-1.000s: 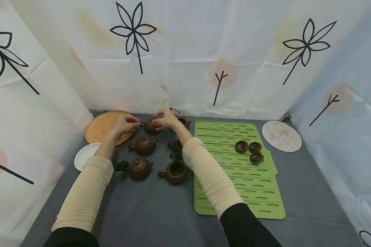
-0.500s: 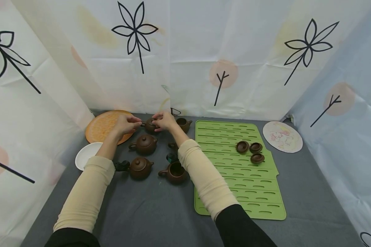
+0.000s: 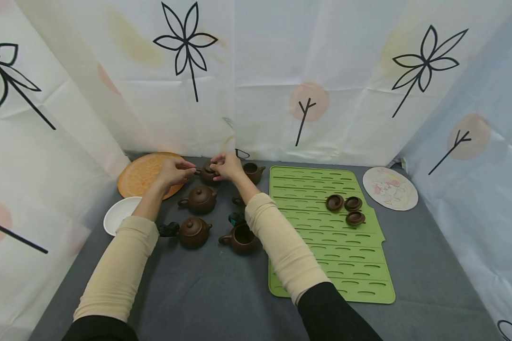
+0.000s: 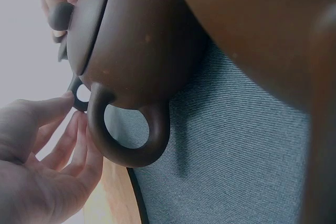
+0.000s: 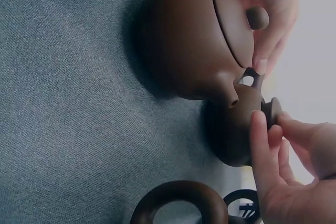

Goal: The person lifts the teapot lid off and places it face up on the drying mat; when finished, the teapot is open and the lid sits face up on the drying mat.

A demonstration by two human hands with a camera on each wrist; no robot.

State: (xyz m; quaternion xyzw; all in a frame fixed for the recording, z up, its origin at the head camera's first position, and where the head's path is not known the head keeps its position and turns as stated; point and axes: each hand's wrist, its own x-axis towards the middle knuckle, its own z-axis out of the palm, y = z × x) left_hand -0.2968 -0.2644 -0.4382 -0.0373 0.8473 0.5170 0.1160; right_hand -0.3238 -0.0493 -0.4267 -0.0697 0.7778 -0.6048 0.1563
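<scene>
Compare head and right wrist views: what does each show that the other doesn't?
Head only: the green mat with three brown lids, the white plate, the patterned plate.
Right wrist only: a clear edge-on look at the held lid; the spout opening of the nearer lidded teapot.
Both: that teapot, the rear teapot, the left hand at its handle, the right hand at its top.
</scene>
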